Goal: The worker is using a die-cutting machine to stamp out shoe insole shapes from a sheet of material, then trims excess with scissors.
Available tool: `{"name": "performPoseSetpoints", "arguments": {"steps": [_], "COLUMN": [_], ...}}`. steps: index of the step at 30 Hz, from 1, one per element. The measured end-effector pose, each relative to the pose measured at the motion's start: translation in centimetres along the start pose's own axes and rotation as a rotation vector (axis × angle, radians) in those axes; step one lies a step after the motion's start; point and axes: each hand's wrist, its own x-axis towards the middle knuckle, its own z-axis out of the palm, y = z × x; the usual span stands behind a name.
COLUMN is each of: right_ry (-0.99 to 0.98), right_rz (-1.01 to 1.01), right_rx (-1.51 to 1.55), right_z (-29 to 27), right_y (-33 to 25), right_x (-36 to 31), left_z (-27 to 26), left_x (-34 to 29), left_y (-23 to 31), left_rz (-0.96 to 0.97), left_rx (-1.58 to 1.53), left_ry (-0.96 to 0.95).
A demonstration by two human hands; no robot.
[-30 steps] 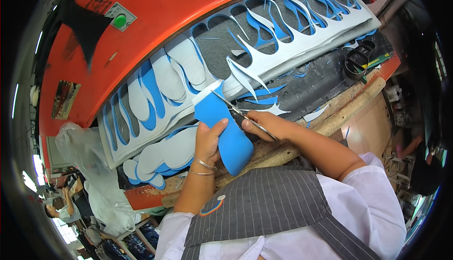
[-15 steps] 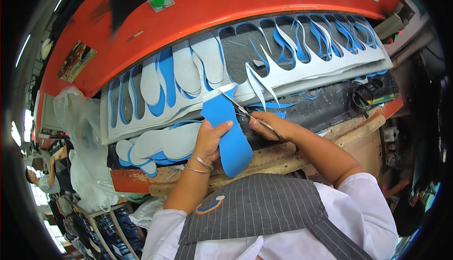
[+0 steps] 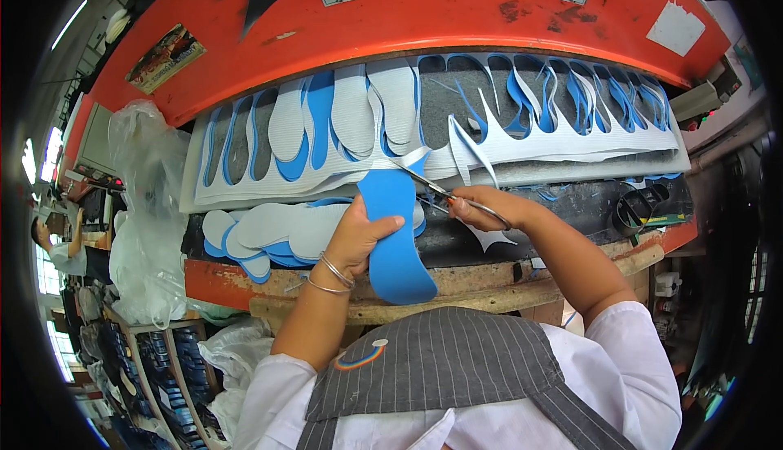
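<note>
My left hand [image 3: 351, 239] grips a blue insole [image 3: 395, 258], thumb on top, its rounded end hanging toward me. Closed round the handles of a pair of scissors [image 3: 426, 181] is my right hand [image 3: 487, 208]. The blades lie across the insole's far end, where a white-and-blue strip [image 3: 412, 159] sticks out. Beyond it lies a stack of white-and-blue sheet [image 3: 326, 179] with insole-shaped holes. Several cut insoles [image 3: 334, 107] rest on its left half. Beside my left hand is a pile of white-topped insoles [image 3: 273, 230].
A red machine beam [image 3: 391, 22] with push buttons spans the far side. At the right lie a black ring-shaped cutting die [image 3: 632, 212] and scraps. A clear plastic bag [image 3: 147, 230] hangs at left, above a rack [image 3: 167, 376]. Another person [image 3: 69, 250] is far left.
The view has shifted, showing more of the red beam. Both hands still hold the insole and scissors, blades at its far end. A white scrap now shows below my right hand.
</note>
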Motion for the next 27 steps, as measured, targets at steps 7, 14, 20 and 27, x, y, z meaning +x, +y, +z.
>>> {"name": "performPoseSetpoints", "arguments": {"steps": [7, 14, 20, 27], "right_ry": [-0.039, -0.098, -0.112, -0.057], "right_rz": [-0.018, 0.049, 0.024, -0.023], "right_rx": [-0.090, -0.060, 0.090, -0.051], "right_z": [-0.2, -1.0, -0.3, -0.6], "right_y": [-0.1, 0.4, 0.6, 0.6], "right_x": [0.4, 0.2, 0.5, 0.7], "left_z": [0.0, 0.2, 0.2, 0.0], "left_x": [-0.2, -0.1, -0.2, -0.1], "left_y": [0.2, 0.3, 0.1, 0.4], "left_rz": [0.013, 0.016, -0.003, -0.023], "left_rx": [0.081, 0.131, 0.122, 0.133], "left_ry": [0.011, 0.019, 0.024, 0.009]}}
